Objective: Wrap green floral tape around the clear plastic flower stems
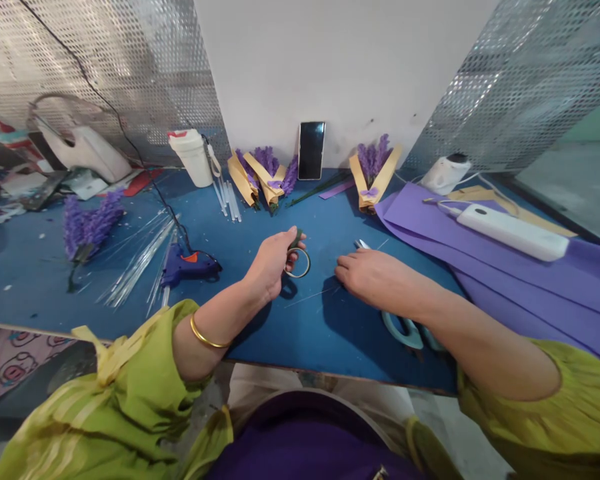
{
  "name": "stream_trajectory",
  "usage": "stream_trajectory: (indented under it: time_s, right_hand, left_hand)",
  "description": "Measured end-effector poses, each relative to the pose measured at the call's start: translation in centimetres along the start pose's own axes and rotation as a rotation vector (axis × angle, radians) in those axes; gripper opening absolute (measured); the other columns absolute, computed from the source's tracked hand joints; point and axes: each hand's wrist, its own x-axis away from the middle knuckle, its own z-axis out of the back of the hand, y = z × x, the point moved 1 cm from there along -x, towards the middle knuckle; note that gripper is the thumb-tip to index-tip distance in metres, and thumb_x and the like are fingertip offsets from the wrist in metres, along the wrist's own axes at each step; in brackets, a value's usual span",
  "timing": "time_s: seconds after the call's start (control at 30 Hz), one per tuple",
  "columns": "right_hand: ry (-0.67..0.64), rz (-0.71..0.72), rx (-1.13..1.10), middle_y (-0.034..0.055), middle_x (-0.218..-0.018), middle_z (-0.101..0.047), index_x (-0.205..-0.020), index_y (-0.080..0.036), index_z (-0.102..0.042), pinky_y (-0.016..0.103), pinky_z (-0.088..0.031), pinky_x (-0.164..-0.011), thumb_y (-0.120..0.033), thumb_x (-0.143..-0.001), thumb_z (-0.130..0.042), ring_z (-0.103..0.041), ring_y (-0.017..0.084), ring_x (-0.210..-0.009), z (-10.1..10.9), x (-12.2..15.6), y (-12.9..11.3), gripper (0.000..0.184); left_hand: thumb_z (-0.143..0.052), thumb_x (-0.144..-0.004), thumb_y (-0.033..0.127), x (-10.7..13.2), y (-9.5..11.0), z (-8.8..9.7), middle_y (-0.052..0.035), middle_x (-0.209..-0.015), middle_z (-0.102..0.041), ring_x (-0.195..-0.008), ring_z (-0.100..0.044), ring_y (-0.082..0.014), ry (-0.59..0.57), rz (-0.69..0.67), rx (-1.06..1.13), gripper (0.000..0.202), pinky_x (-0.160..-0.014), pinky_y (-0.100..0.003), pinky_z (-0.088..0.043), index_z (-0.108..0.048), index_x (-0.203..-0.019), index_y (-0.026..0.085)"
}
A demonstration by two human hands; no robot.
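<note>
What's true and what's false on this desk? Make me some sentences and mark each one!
1. The left hand holds a thin round ring. True.
2. The scissors lie right beside the white cup. False: they lie under the right hand and forearm, far from the cup.
3. The phone stands upright in front of the white board. True.
4. The glue gun is yellow all over. False: its body is blue, with an orange trigger.
5. The gold bracelet is on the right arm. False: it is on the left arm.
6. The white power strip rests on purple sheets. True.
</note>
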Motion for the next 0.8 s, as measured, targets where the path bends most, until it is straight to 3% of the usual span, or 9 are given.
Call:
stream_trajectory:
  time_s: [0.3, 0.8]
  right_hand:
    - [0.019, -0.006, 0.024, 0.0074, -0.071, -0.061, -0.074, -0.014, -0.059, 0.032, -0.031, -0.062, -0.006, -0.081, -0.051, -0.053, 0.018, -0.06, 0.2, -0.3, -0.6, 0.013]
    - [0.082, -0.004, 0.048, 0.0053, -0.07, -0.059, -0.076, -0.015, -0.057, 0.033, -0.03, -0.065, -0.009, -0.082, -0.053, -0.054, 0.019, -0.06, -1.2, -0.2, 0.5, 0.01]
  left_hand:
    - [-0.056, -0.087, 0.035, 0.2, 0.2, -0.1, -0.0018, -0.076, -0.055, -0.051, -0.041, -0.0026, 0.008, 0.03, -0.008, 0.026, -0.041, -0.015, -0.024, -0.065, -0.085, 0.01]
    - [-0.053, -0.089, 0.03, 0.4, 0.8, -0.1, -0.0008, -0.072, -0.053, -0.048, -0.041, -0.0029, 0.054, 0.029, 0.056, 0.022, -0.04, -0.016, -0.025, -0.062, -0.084, 0.01]
